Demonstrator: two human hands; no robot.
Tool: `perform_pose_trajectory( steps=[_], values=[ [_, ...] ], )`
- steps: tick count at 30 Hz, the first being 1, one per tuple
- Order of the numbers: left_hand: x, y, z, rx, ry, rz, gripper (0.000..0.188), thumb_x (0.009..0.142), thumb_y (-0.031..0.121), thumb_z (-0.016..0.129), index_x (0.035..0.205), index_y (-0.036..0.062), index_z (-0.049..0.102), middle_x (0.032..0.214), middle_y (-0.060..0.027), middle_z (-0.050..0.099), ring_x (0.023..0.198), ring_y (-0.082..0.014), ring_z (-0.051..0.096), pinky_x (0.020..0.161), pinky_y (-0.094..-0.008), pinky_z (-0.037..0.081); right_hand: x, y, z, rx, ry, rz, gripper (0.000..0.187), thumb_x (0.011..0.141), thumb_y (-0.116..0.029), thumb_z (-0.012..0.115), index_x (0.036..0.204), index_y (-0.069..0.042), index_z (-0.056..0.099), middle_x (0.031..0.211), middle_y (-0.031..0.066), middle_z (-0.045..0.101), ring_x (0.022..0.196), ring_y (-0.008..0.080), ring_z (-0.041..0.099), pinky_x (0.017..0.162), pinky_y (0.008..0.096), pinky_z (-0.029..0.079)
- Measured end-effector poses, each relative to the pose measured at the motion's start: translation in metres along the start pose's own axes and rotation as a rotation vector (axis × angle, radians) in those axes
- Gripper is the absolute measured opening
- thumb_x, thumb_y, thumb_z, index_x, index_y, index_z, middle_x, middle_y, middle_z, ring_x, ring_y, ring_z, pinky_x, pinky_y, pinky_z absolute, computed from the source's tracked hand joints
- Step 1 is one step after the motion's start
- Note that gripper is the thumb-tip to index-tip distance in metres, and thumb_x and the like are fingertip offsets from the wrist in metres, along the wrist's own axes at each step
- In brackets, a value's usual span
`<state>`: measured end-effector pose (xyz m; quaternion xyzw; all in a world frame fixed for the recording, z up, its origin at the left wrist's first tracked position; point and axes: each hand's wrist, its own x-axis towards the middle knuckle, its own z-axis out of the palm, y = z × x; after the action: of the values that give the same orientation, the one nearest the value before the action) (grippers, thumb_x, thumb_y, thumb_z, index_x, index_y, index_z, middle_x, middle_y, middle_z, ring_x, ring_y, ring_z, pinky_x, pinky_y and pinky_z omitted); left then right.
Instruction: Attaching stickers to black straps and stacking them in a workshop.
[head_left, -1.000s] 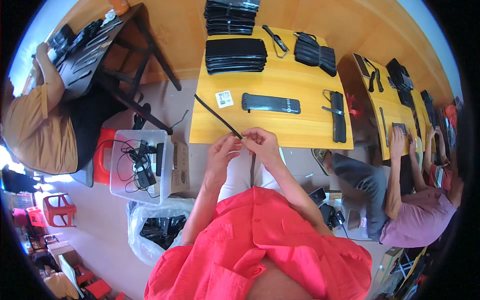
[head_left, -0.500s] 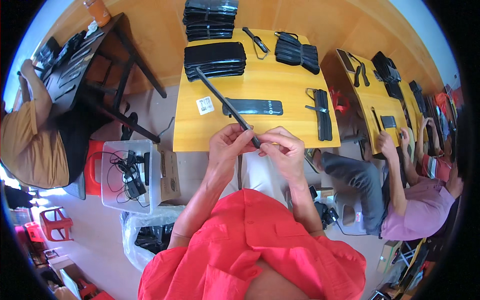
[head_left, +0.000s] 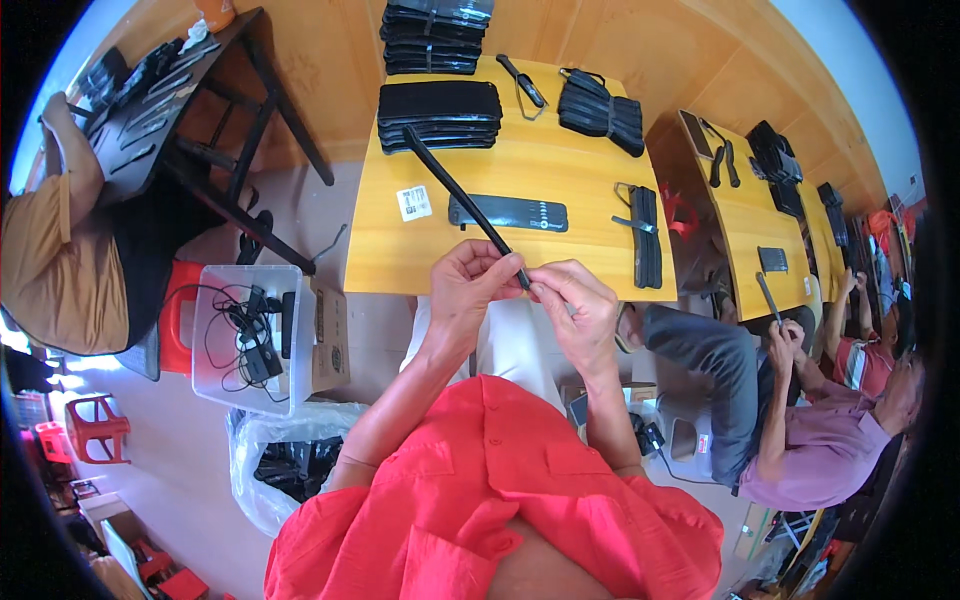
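Note:
A long, narrow black strip point(head_left: 455, 190) slants from my fingers up over the yellow table, its far end in front of a stack of flat black pouches point(head_left: 440, 117). My left hand point(head_left: 470, 290) pinches it near its lower end between thumb and fingers. Close beside it, my right hand point(head_left: 580, 310) has its fingertips closed on the very end of the strip. Partly behind the strip lies a flat black pouch point(head_left: 525, 215) with small light markings. A white label point(head_left: 413, 203) rests to the left of that pouch.
On the yellow table point(head_left: 400, 260) also lie a taller pouch stack point(head_left: 435, 40), a black handled tool point(head_left: 522, 80), a strapped bundle point(head_left: 600, 112) and a narrow black bundle point(head_left: 647, 240). A clear bin with cables point(head_left: 245, 380) stands lower left. People sit at tables either side.
The strip has tilted a little and my hands have shifted slightly right along with it. The view has moved a bit. At right, a person's hands have come together around a dark strip.

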<state>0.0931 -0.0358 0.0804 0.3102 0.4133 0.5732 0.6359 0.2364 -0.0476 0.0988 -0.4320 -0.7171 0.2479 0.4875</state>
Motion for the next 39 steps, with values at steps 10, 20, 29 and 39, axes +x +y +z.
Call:
perform_pose_trajectory(
  steps=[10, 20, 29, 39],
  values=[
    [0.0, -0.002, 0.004, 0.064, 0.031, 0.047, 0.017, 0.08, 0.009, 0.067, 0.089, -0.0013, 0.056, 0.076, -0.0081, 0.064, 0.062, -0.0114, 0.062, 0.058, -0.0225, 0.053, -0.003, -0.002, 0.006, -0.158, 0.039, -0.095, 0.011, 0.078, 0.011, 0.055, 0.088, 0.006, 0.057, 0.078, 0.0132, 0.058, 0.064, 0.0209, 0.062, 0.054, 0.0278, 0.048],
    [-0.002, -0.002, 0.001, 0.09, 0.021, 0.043, 0.016, 0.081, 0.009, 0.065, 0.088, -0.0029, 0.058, 0.075, -0.0077, 0.063, 0.06, -0.0121, 0.061, 0.057, -0.0232, 0.053, 0.001, -0.004, 0.011, -0.108, -0.014, -0.005, 0.005, 0.081, 0.005, 0.053, 0.085, 0.002, 0.053, 0.076, 0.0151, 0.054, 0.067, 0.0304, 0.057, 0.057, 0.0351, 0.045],
    [-0.018, 0.018, -0.012, 1.012, -0.178, 0.179, 0.029, 0.082, 0.024, 0.064, 0.079, -0.0047, 0.058, 0.058, -0.0074, 0.056, 0.05, -0.0104, 0.051, 0.047, -0.0265, 0.041, -0.007, -0.006, 0.014, -0.127, -0.058, -0.005, 0.007, 0.081, 0.006, 0.05, 0.087, 0.002, 0.051, 0.077, 0.0158, 0.051, 0.068, 0.0323, 0.056, 0.059, 0.036, 0.045],
    [-0.045, 0.035, -0.014, 0.82, -0.327, -0.002, 0.026, 0.091, 0.018, 0.044, 0.078, -0.0006, 0.058, 0.053, -0.0041, 0.05, 0.05, -0.0089, 0.049, 0.044, -0.0264, 0.039, -0.015, -0.011, 0.014, 0.321, -0.198, 0.176, 0.007, 0.085, -0.003, 0.049, 0.08, 0.0, 0.047, 0.072, 0.0069, 0.043, 0.063, 0.0162, 0.046, 0.057, 0.0256, 0.038]
  ],
)
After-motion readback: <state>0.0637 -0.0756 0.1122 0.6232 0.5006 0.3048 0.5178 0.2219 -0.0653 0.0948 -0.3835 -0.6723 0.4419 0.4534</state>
